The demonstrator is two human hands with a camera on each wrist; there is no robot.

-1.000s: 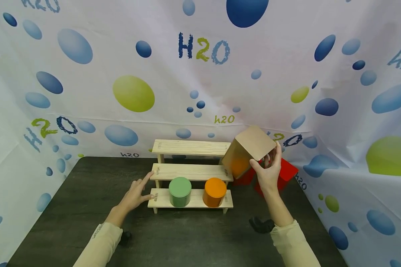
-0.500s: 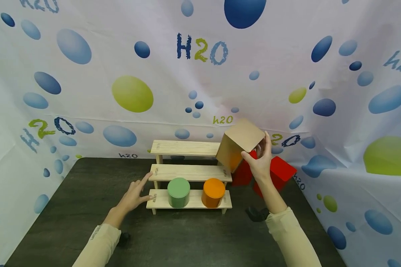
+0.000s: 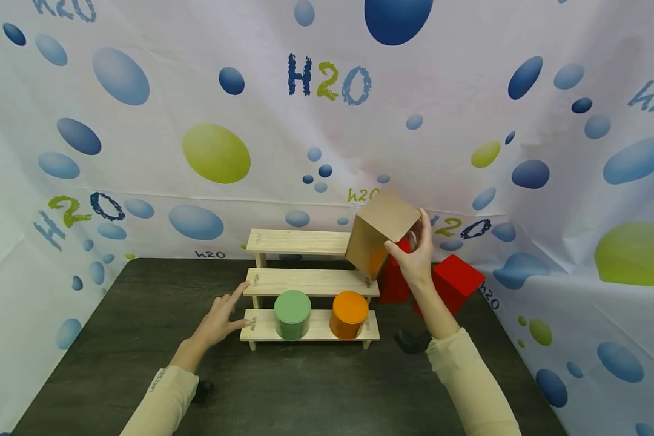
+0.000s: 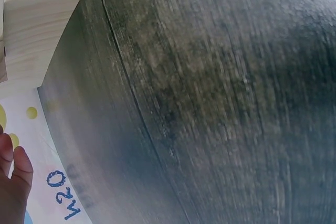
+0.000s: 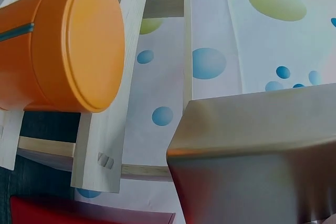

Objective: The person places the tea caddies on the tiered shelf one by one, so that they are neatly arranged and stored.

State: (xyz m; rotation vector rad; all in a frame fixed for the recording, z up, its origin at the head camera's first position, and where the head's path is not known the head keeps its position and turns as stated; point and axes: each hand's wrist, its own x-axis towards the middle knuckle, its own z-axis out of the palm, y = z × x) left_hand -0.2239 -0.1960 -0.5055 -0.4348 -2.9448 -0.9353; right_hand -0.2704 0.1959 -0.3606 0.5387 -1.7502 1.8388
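Note:
My right hand (image 3: 416, 259) grips a gold-coloured square box (image 3: 378, 229) by its right side, tilted at the right end of the top step of a three-step wooden shelf (image 3: 310, 281). In the right wrist view the box (image 5: 252, 150) overlaps the shelf's back part and looks shiny and metallic. On the bottom step stand a green round canister (image 3: 292, 315) and an orange round canister (image 3: 349, 315). My left hand (image 3: 218, 318) has its fingers extended, index tip at the middle step's left end and thumb at the bottom step. A few fingers (image 4: 21, 174) show in the left wrist view.
One red box (image 3: 458, 278) lies tilted to the right of my right forearm. Another red object (image 3: 395, 283) stands behind that hand, beside the shelf. A dark wood-grain table (image 3: 316, 393) carries everything, backed by a white curtain (image 3: 283, 145) with blue and green dots.
The gold box and my right hand have moved left and slightly up, over the right end of the top step. My left hand stays at the shelf's left end.

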